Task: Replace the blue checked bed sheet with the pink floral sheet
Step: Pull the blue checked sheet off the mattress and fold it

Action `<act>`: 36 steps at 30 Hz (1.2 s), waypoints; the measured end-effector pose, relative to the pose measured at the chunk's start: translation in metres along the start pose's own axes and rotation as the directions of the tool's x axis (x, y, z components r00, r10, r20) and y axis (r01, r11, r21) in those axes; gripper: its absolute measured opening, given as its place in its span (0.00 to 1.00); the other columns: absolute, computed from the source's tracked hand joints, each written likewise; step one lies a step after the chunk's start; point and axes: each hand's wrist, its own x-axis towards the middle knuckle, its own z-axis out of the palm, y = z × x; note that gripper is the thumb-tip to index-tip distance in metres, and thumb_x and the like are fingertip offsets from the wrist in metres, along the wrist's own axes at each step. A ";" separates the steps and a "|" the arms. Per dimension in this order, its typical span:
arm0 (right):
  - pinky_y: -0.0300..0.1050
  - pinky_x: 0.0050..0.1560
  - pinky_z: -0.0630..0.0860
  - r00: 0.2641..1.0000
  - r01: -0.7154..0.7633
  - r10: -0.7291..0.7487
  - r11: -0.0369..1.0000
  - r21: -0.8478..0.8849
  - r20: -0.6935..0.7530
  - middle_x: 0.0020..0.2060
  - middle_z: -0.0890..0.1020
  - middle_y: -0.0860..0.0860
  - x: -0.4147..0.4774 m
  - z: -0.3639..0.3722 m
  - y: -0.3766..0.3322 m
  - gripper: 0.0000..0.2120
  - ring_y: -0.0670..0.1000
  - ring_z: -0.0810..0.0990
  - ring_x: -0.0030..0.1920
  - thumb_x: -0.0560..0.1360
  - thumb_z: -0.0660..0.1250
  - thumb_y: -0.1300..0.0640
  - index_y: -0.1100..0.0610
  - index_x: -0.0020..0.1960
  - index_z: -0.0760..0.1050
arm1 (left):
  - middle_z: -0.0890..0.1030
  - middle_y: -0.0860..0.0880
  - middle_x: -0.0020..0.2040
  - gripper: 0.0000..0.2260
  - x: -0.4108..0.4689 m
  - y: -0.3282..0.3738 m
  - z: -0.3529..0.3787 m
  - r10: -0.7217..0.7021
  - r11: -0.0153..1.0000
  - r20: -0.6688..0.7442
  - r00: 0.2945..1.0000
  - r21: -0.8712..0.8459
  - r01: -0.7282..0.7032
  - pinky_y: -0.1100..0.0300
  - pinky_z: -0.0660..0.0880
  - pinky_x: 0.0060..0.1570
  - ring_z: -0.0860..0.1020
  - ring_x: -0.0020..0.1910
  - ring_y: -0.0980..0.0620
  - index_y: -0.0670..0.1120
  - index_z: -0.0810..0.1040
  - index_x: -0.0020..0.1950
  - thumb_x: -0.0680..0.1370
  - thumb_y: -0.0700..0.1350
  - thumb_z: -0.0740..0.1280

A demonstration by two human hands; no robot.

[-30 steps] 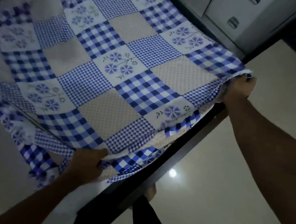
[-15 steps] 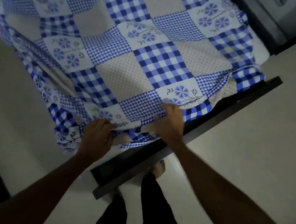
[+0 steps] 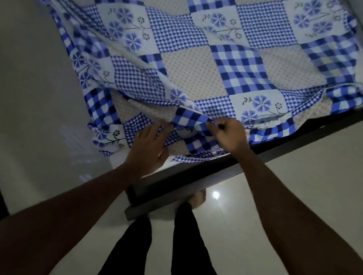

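Sheet (image 3: 209, 71), blue checked, pinched in right hand (image 3: 229, 136); left hand (image 3: 148, 147) seemingly rests flat-fingered on it.

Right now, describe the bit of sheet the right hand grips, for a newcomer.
Find the dark bed frame rail; the blue checked bed sheet lies just above it. At the sheet's near edge, the right hand pinches a bunched fold of large blue-and-white checks, unlike the fine gingham patch under the left hand.

The person wears black trousers (image 3: 193, 257), with bare forearms (image 3: 282, 211) and a bare foot (image 3: 196, 202).
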 end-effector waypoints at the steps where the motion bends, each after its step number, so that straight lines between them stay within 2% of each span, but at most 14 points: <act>1: 0.48 0.31 0.63 0.999 -0.006 0.005 1.000 0.027 0.036 0.22 0.68 0.52 0.002 -0.005 -0.001 0.24 0.54 0.69 0.25 0.79 0.69 0.50 0.57 0.28 0.68 | 0.70 0.39 0.73 0.31 0.007 0.000 -0.003 0.019 1.000 -0.039 0.999 -0.002 -0.019 0.45 0.71 0.59 0.71 0.67 0.38 0.44 0.66 0.76 0.75 0.50 0.68; 4: 0.45 0.32 0.60 0.994 0.000 -0.013 0.993 0.122 0.105 0.21 0.63 0.48 0.004 -0.010 -0.009 0.24 0.48 0.62 0.24 0.75 0.74 0.53 0.54 0.27 0.64 | 0.68 0.40 0.74 0.33 0.031 -0.003 -0.014 0.030 0.999 -0.061 0.998 0.027 -0.028 0.44 0.68 0.60 0.69 0.69 0.39 0.45 0.65 0.77 0.75 0.53 0.68; 6: 0.45 0.34 0.64 0.988 0.044 -0.063 0.990 0.134 0.140 0.24 0.69 0.50 0.004 -0.007 -0.015 0.17 0.49 0.68 0.26 0.72 0.74 0.55 0.53 0.29 0.69 | 0.69 0.41 0.73 0.32 0.049 -0.007 -0.022 -0.002 1.000 -0.057 0.998 0.023 0.004 0.43 0.68 0.60 0.69 0.69 0.39 0.47 0.66 0.77 0.73 0.53 0.67; 8: 0.48 0.37 0.71 0.982 0.084 -0.111 0.982 0.172 0.154 0.32 0.79 0.54 0.001 -0.004 -0.024 0.06 0.53 0.78 0.33 0.69 0.74 0.55 0.54 0.37 0.78 | 0.74 0.43 0.67 0.27 0.062 -0.009 -0.027 0.056 0.998 -0.065 0.996 0.035 -0.054 0.44 0.69 0.56 0.72 0.65 0.39 0.48 0.70 0.72 0.74 0.53 0.65; 12: 0.44 0.35 0.69 0.984 0.092 -0.141 0.930 0.356 0.112 0.30 0.77 0.63 -0.006 -0.002 -0.035 0.10 0.52 0.74 0.31 0.73 0.74 0.60 0.66 0.38 0.79 | 0.79 0.46 0.56 0.14 0.069 -0.005 -0.031 0.212 0.977 -0.099 0.972 0.044 -0.208 0.49 0.69 0.49 0.77 0.54 0.43 0.47 0.76 0.64 0.80 0.48 0.61; 16: 0.42 0.43 0.79 1.000 -0.023 0.030 0.811 0.585 -0.002 0.35 0.86 0.53 -0.009 -0.020 -0.038 0.03 0.51 0.84 0.37 0.75 0.74 0.64 0.63 0.42 0.85 | 0.81 0.45 0.50 0.16 0.062 0.006 -0.042 0.061 0.987 -0.188 0.980 -0.136 -0.088 0.49 0.70 0.48 0.78 0.47 0.42 0.44 0.79 0.60 0.82 0.48 0.55; 19: 0.46 0.51 0.82 0.995 0.021 0.031 0.867 0.498 -0.097 0.37 0.87 0.48 -0.008 -0.032 -0.035 0.01 0.49 0.86 0.43 0.74 0.75 0.62 0.60 0.44 0.86 | 0.78 0.48 0.39 0.11 0.054 0.014 -0.054 0.154 0.987 -0.234 0.960 -0.011 -0.161 0.51 0.65 0.44 0.75 0.40 0.45 0.46 0.77 0.48 0.77 0.54 0.64; 22: 0.49 0.52 0.82 0.957 0.061 0.039 0.942 0.330 -0.289 0.40 0.87 0.50 -0.008 -0.037 -0.028 0.05 0.47 0.86 0.44 0.74 0.76 0.55 0.57 0.45 0.87 | 0.73 0.51 0.31 0.11 0.043 0.015 -0.068 0.212 0.973 -0.137 0.968 0.119 -0.196 0.51 0.64 0.44 0.74 0.31 0.46 0.49 0.71 0.42 0.74 0.55 0.69; 24: 0.51 0.50 0.82 0.940 0.040 0.033 0.978 0.206 -0.340 0.41 0.87 0.52 -0.010 -0.037 -0.020 0.11 0.49 0.85 0.43 0.75 0.74 0.51 0.58 0.45 0.87 | 0.74 0.50 0.28 0.10 0.030 0.005 -0.071 0.230 0.967 -0.101 0.968 0.130 -0.217 0.52 0.64 0.44 0.74 0.27 0.47 0.49 0.71 0.40 0.73 0.52 0.68; 26: 0.52 0.45 0.80 0.947 0.037 -0.017 0.998 0.056 -0.321 0.40 0.86 0.56 -0.015 -0.032 -0.013 0.15 0.53 0.84 0.41 0.76 0.71 0.48 0.61 0.44 0.85 | 0.75 0.49 0.28 0.09 0.013 -0.011 -0.071 0.221 0.964 0.012 0.975 0.149 -0.220 0.51 0.63 0.46 0.75 0.27 0.47 0.49 0.70 0.39 0.73 0.54 0.63; 29: 0.53 0.45 0.78 0.954 0.000 -0.042 0.990 -0.139 -0.296 0.42 0.84 0.53 -0.028 -0.015 -0.012 0.12 0.56 0.82 0.42 0.78 0.70 0.49 0.56 0.45 0.85 | 0.80 0.49 0.39 0.12 -0.006 -0.031 -0.080 -0.058 0.964 0.286 0.957 0.267 -0.021 0.47 0.63 0.58 0.80 0.42 0.44 0.49 0.76 0.47 0.74 0.54 0.58; 31: 0.56 0.49 0.77 0.944 -0.044 -0.028 0.976 -0.211 -0.328 0.41 0.83 0.53 -0.034 -0.001 -0.016 0.13 0.58 0.82 0.43 0.80 0.66 0.50 0.55 0.44 0.84 | 0.81 0.48 0.43 0.10 -0.015 -0.046 -0.091 -0.167 0.923 0.273 0.947 0.380 0.053 0.46 0.60 0.61 0.80 0.48 0.44 0.49 0.79 0.50 0.75 0.53 0.63; 33: 0.58 0.51 0.77 0.903 -0.147 0.036 0.963 -0.228 -0.429 0.42 0.83 0.55 -0.034 0.009 -0.022 0.15 0.60 0.82 0.45 0.81 0.62 0.49 0.55 0.45 0.84 | 0.81 0.48 0.41 0.07 -0.018 -0.057 -0.108 -0.212 0.901 0.205 0.956 0.419 0.111 0.44 0.60 0.62 0.79 0.48 0.43 0.48 0.80 0.46 0.74 0.51 0.67; 36: 0.56 0.52 0.74 0.766 -0.373 0.199 0.912 -0.172 -0.611 0.47 0.83 0.56 -0.027 0.012 -0.036 0.15 0.61 0.80 0.50 0.82 0.59 0.50 0.54 0.50 0.83 | 0.79 0.46 0.36 0.07 -0.013 -0.072 -0.133 -0.259 0.911 0.166 0.952 0.369 0.183 0.43 0.61 0.63 0.79 0.42 0.42 0.47 0.78 0.41 0.73 0.50 0.69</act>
